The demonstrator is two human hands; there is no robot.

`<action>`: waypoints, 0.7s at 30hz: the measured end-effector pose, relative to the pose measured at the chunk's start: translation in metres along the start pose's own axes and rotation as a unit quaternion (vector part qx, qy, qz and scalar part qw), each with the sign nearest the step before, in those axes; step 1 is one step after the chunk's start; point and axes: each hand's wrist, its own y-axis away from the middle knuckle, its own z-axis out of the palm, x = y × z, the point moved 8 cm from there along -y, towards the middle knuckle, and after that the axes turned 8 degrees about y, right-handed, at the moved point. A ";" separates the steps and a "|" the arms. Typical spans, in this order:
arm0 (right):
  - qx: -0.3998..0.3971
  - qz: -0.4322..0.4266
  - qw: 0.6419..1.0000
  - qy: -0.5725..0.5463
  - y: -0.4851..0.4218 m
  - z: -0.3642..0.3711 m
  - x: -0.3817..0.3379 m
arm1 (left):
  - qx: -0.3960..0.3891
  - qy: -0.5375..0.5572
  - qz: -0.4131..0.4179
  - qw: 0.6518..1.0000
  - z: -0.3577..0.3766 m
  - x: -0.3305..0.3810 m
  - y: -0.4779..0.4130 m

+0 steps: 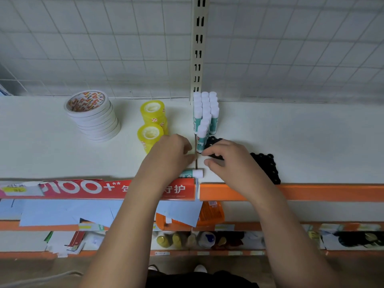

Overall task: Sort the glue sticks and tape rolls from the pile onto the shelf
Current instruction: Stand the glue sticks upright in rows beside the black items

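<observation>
on the white shelf [291, 142]: white tape stack [93, 117] far left, yellow tape rolls [152, 123], standing glue sticks [205, 113]. left hand [172, 152] and right hand [228, 161] curl fingers just in front; pinching what, i cannot tell. one glue stick [192, 173] lies by the front edge.

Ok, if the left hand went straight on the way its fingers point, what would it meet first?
Most likely the front glue stick of the standing rows: the left hand points rightward at its base, just across the shelf seam. Depth is hard to judge.
</observation>
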 end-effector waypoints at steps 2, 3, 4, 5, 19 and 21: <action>0.001 0.002 1.000 0.017 0.000 0.004 0.000 | -0.007 0.002 0.021 1.000 0.000 0.003 0.005; 0.006 0.003 1.000 0.016 -0.001 0.004 -0.001 | -0.013 0.004 0.028 1.000 0.000 0.003 0.006; 0.010 0.003 1.000 0.010 -0.001 0.004 -0.002 | -0.023 0.008 0.034 0.999 0.001 0.002 0.008; 0.014 0.004 1.000 0.002 -0.001 0.004 -0.003 | -0.039 0.014 0.040 0.998 0.002 0.002 0.010; 0.005 0.042 0.989 -0.143 0.003 0.006 0.000 | -0.079 0.032 0.049 0.995 0.001 -0.001 0.002; 0.010 0.054 0.986 -0.156 0.003 0.004 0.004 | -0.051 0.035 0.064 0.996 -0.004 0.004 -0.001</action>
